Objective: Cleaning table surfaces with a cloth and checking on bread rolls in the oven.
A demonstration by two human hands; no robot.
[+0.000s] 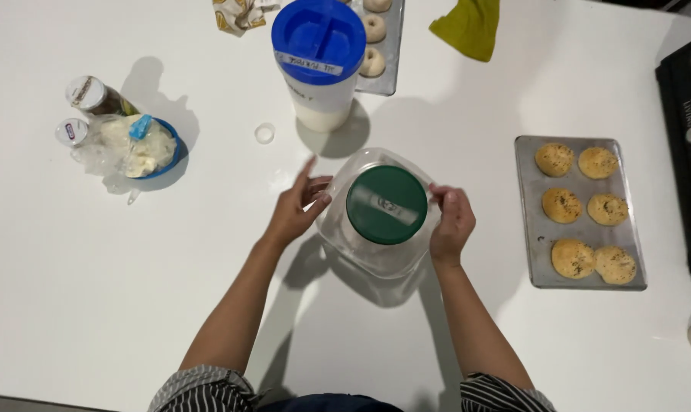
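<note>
A clear plastic container with a round green lid [386, 204] stands on the white table [132, 290] in front of me. My left hand [296, 210] presses against its left side with fingers spread. My right hand [452, 223] grips its right side, fingers curled on the wall. Behind it stands a taller clear container with a blue lid [318, 40], holding a white substance low down.
A metal tray of baked seeded bagels [587, 212] lies to the right. Another tray of pale dough rings [376, 46] sits at the back. At left are a blue bowl of white dough under plastic wrap [135, 146], two small jars [93, 95], and a green cloth [469, 27] at the back.
</note>
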